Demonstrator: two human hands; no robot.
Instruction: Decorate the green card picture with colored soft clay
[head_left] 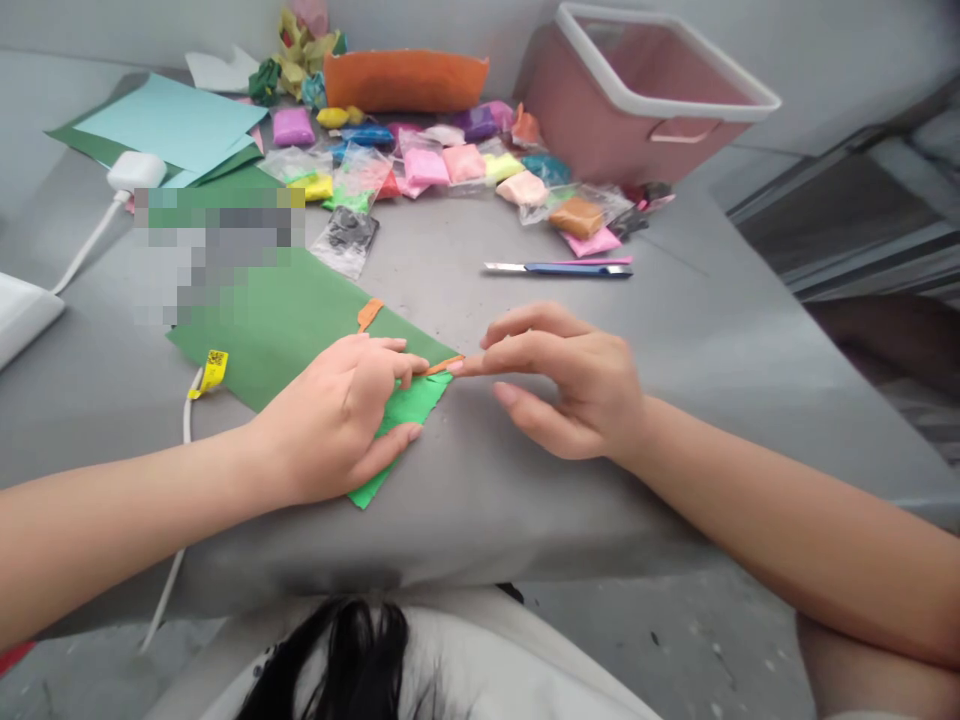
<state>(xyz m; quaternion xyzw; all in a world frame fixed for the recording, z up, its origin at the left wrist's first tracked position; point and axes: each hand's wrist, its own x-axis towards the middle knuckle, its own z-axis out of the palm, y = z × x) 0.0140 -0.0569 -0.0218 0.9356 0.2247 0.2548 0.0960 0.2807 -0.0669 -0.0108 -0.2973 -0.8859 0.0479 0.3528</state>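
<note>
A dark green sheet (292, 285) lies on the grey table, with a bright green layer (417, 402) along its near right edge. A thin orange strip (444, 366) runs along the top of that layer near the sheet's right corner. My left hand (334, 420) rests on the sheet, thumb apart and fingers loosely bent, fingertips at the strip's left end. With its index fingertip, my right hand (574, 380) touches the strip's right end; its fingers are apart. An orange clay-like piece (370, 314) lies on the sheet above my left hand.
A blue utility knife (577, 269) lies beyond my right hand. Several bagged clay packets (425, 168) spread across the back, beside a pink bin (600, 110) and an orange curved piece (405, 82). Light blue sheets (169, 120) and a white cable (187, 420) are at left.
</note>
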